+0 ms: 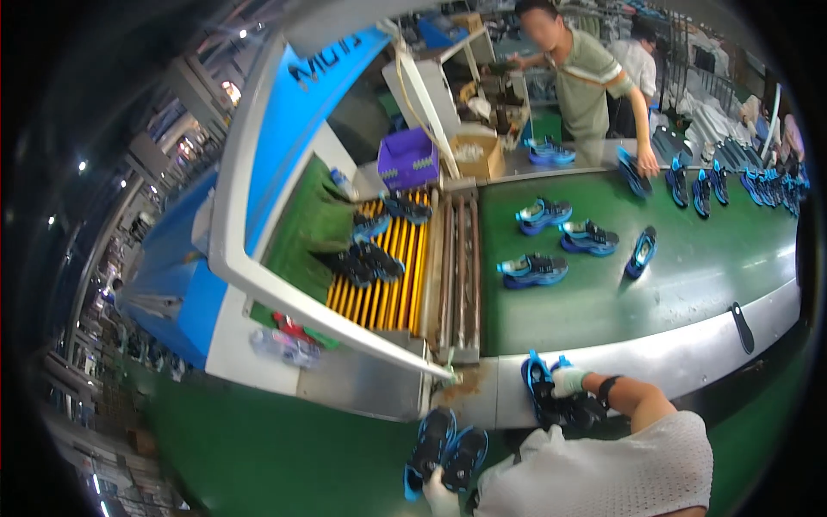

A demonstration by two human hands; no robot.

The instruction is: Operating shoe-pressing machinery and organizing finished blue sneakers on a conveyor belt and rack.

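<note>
My left hand (441,494), in a pale glove, is closed on a pair of black-and-blue sneakers (433,439) held off the near side of the conveyor, above the green floor. Farther right, my right hand (568,381), gloved too and with a dark band round the wrist, grips at the top of another black-and-blue sneaker (584,408). A matching sneaker (538,388) stands against it on the metal ledge (482,392). My fingertips are partly hidden by the shoes.
Several sneakers (532,270) rest on the green belt (689,258), and others (376,258) on yellow rollers (392,297) under a blue machine (301,103). A white bar (336,323) crosses beside them. Opposite, a co-worker (586,86) touches a shoe. An insole (742,327) lies on the ledge.
</note>
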